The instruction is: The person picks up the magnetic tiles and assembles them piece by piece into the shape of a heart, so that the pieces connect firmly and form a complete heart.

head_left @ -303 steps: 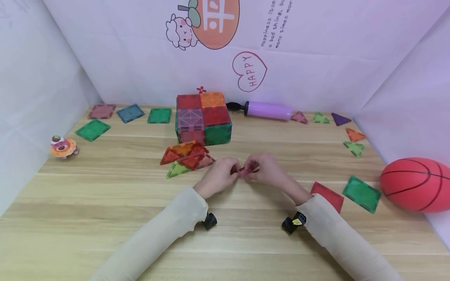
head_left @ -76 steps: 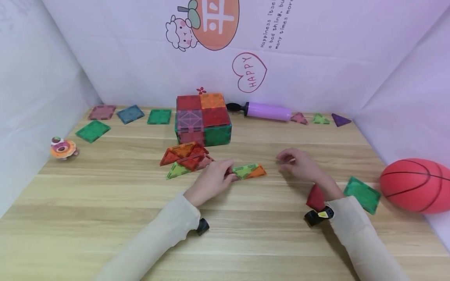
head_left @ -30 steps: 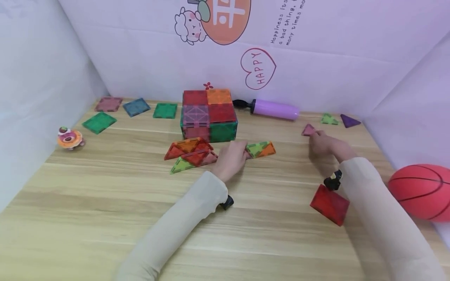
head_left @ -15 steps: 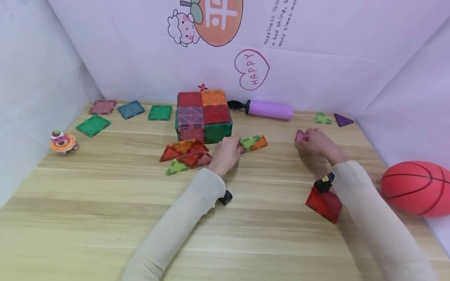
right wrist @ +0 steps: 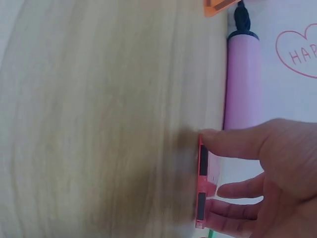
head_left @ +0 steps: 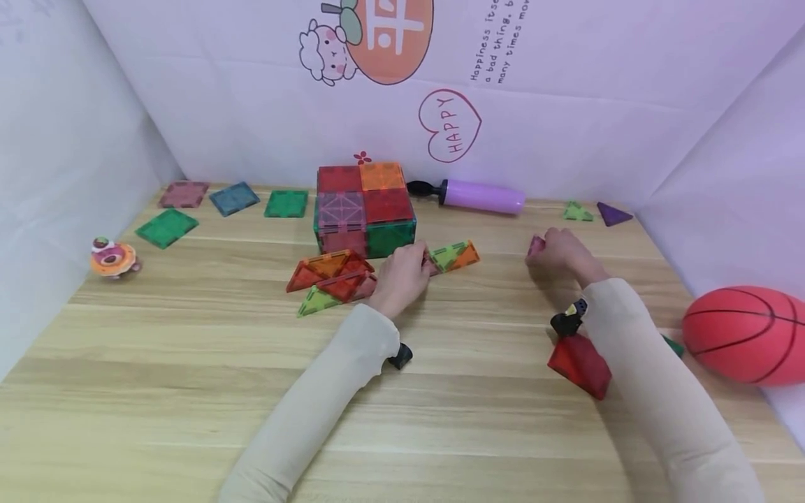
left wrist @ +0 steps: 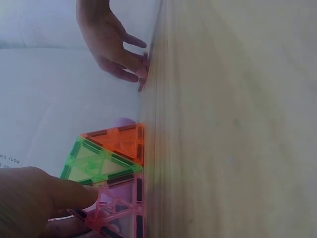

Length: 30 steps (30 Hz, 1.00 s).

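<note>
With thumb and fingers, my left hand [head_left: 401,279] pinches the pink end of a standing strip of triangular magnetic tiles. In the left wrist view, the strip joins a pink triangle [left wrist: 121,198], a green triangle [left wrist: 94,161] and an orange triangle [left wrist: 124,141]. My right hand [head_left: 566,255] grips a separate pink triangular tile [head_left: 535,246] close over the table, right of the strip. Its magnet edge [right wrist: 201,183] faces the right wrist camera. Left of the left hand stand two more triangle strips, one orange-red [head_left: 323,269] and one green-red [head_left: 339,288].
A box of square tiles [head_left: 386,206] stands behind the strips, beside a purple pump [head_left: 484,196]. Green [head_left: 577,212] and purple [head_left: 613,214] triangles lie at back right. A red tile [head_left: 581,367] and a red ball [head_left: 745,335] are nearer, and square tiles [head_left: 234,199] lie back left.
The orange and green triangles from the right now belong to the strip. My left hand has shifted the strip toward the box. My right hand has taken the pink triangle from the back right and brought it nearer.
</note>
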Available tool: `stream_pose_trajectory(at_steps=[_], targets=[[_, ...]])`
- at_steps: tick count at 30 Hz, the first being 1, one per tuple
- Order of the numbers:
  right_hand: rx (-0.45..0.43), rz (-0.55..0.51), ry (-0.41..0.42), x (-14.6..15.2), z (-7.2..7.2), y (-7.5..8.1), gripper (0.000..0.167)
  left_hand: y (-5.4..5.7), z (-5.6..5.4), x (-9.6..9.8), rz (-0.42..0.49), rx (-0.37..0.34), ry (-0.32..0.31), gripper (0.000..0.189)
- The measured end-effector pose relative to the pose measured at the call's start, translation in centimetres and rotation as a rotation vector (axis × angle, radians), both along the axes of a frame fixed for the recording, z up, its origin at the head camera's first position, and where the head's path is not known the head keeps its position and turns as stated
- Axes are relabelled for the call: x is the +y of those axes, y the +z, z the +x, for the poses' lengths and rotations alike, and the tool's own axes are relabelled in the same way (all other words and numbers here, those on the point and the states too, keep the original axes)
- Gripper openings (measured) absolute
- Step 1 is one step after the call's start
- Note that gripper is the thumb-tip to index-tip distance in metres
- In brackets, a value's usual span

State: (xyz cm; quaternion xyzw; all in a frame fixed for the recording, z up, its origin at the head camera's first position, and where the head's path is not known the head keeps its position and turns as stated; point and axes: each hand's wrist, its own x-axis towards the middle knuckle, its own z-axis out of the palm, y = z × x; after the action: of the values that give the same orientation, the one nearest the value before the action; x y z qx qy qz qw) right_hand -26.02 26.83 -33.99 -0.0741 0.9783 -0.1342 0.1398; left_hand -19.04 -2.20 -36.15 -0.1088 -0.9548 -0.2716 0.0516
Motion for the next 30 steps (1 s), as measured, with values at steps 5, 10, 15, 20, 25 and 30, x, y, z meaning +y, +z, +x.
stream_pose_trajectory(at_steps=[5, 10, 15, 20, 25, 30], targets=[[-0.038, -0.099, -0.011, -0.2, 0.9, 0.1, 0.048, 0.6, 0.7, 0.1, 0.003, 0.020, -0.011, 0.016], [-0.004, -0.204, -0.031, -0.9, 1.9, -0.3, 0.061, 1.4, 1.3, -0.1, 0.021, 0.059, 0.017, 0.029], [-0.008, -0.215, -0.037, -1.6, 2.7, -0.4, 0.059, 1.4, 1.5, -0.4, 0.024, 0.063, 0.014, 0.029], [-0.013, -0.202, -0.003, -2.4, 3.6, -0.5, 0.056, 1.1, 1.6, -0.7, 0.009, 0.043, 0.008, 0.029], [0.005, -0.189, 0.043, -3.6, 5.1, -0.5, 0.056, 1.5, 2.3, -0.9, 0.018, 0.109, 0.013, 0.030], [0.029, -0.189, 0.083, -5.5, 6.9, -0.4, 0.055, 2.5, 3.8, -0.8, 0.035, 0.197, -0.001, 0.028]])
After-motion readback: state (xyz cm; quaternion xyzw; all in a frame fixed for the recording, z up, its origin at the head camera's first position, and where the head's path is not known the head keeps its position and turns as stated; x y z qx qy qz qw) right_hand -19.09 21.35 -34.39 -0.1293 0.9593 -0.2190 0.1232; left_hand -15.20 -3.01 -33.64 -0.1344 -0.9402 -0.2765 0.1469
